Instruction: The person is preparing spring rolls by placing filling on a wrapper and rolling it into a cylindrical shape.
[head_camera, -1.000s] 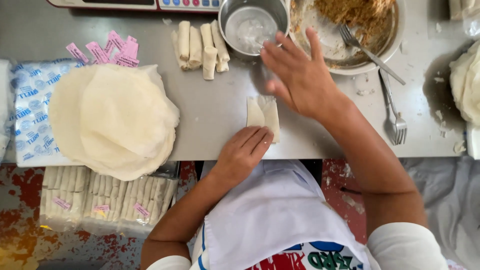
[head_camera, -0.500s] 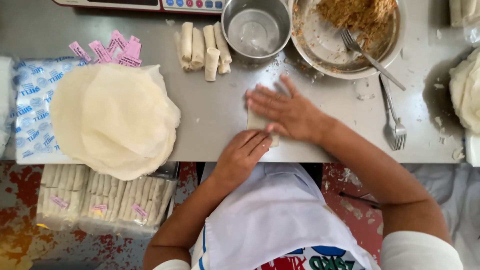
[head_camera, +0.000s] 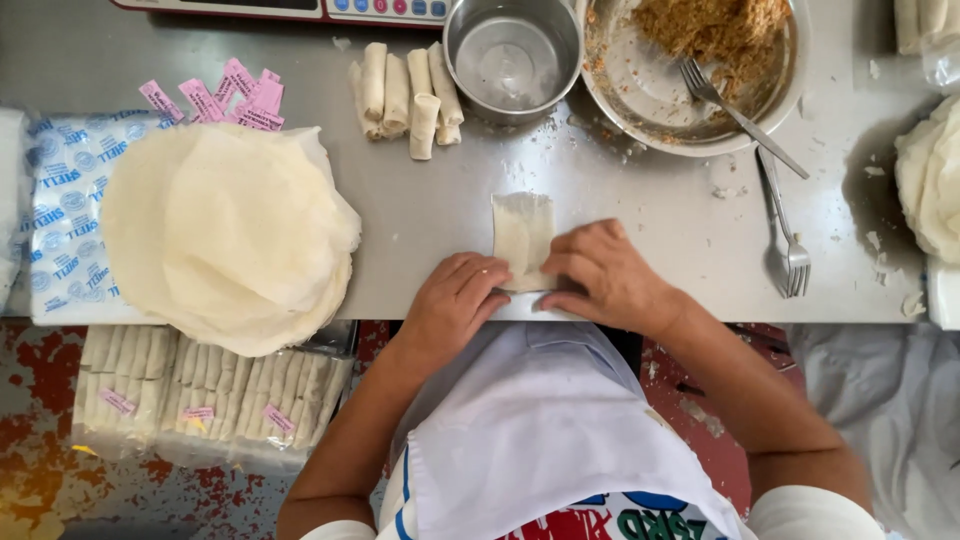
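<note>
Both hands at near edge of grey metal tabletop (head_camera: 640, 230), on a pale, thin folded wrapper (head_camera: 522, 232) – narrow rectangular strip, soft, slightly translucent. Left hand (head_camera: 455, 305): fingers curled over wrapper's near-left end, pinching it. Right hand (head_camera: 607, 275): fingers bent, tips pressing near-right edge of same wrapper; grip closed on it.

L of hands: stack of round wrappers (head_camera: 230, 230), papery, floppy edges, on printed plastic bag. Behind: finished rolls (head_camera: 405, 88), short cylinders, lying side by side. Steel bowl (head_camera: 512, 58), shiny, beside wide metal dish (head_camera: 690, 100) w/ crumbly brown filling (head_camera: 715, 25) & fork. 2nd fork (head_camera: 787, 240) flat on tabletop, R. Pink paper tags (head_camera: 225, 98) far L.
</note>
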